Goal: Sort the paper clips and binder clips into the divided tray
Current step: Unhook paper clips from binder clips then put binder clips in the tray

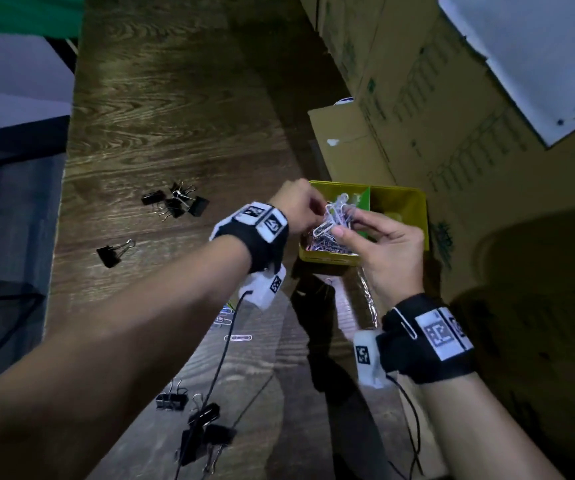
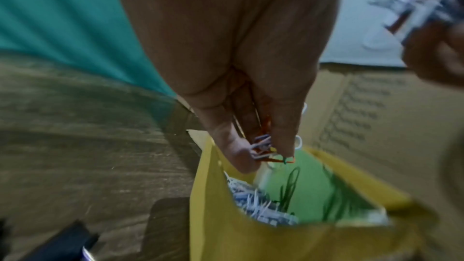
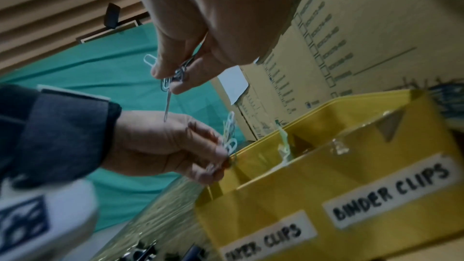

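The yellow divided tray stands at the table's right side, with a green divider and front labels reading PAPER CLIPS and BINDER CLIPS. Its left compartment holds a pile of paper clips. Both hands hover over that compartment. My left hand pinches a bunch of coloured paper clips. My right hand pinches another bunch of paper clips. Black binder clips lie on the table: a cluster, a single one and several near me.
Cardboard boxes stand right behind and beside the tray. A few loose paper clips lie on the wooden table under my left forearm. Cables hang from both wrist cameras. The table's left edge borders a dark drop.
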A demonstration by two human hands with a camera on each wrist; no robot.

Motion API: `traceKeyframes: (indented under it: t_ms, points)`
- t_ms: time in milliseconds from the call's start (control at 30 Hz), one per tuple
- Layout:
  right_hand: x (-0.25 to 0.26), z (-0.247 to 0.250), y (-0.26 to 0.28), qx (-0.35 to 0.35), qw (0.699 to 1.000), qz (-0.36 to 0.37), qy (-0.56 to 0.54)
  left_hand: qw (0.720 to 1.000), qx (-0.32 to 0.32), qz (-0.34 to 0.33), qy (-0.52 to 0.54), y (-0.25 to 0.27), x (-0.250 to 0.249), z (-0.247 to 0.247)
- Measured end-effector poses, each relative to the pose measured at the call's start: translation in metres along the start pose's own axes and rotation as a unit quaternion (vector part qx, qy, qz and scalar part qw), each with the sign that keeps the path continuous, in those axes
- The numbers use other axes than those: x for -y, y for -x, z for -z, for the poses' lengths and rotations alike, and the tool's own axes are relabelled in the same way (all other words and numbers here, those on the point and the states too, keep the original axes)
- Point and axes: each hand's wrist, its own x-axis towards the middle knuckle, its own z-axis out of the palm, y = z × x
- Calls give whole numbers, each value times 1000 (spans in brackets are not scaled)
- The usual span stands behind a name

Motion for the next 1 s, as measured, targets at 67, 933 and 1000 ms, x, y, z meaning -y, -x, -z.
traceKeyframes:
  t_ms: [67,933,1000]
  points:
    - [2,6,-12,-13,1000,5,12,994,50,-14,-97,-6,-5,-10]
    - [-37,-73,6,283,846,118,436,946,-62,305,-86,167,180,-16]
    - [-49,-87,31,366,814,90,443,945,-90,304,-80,174,181,-37]
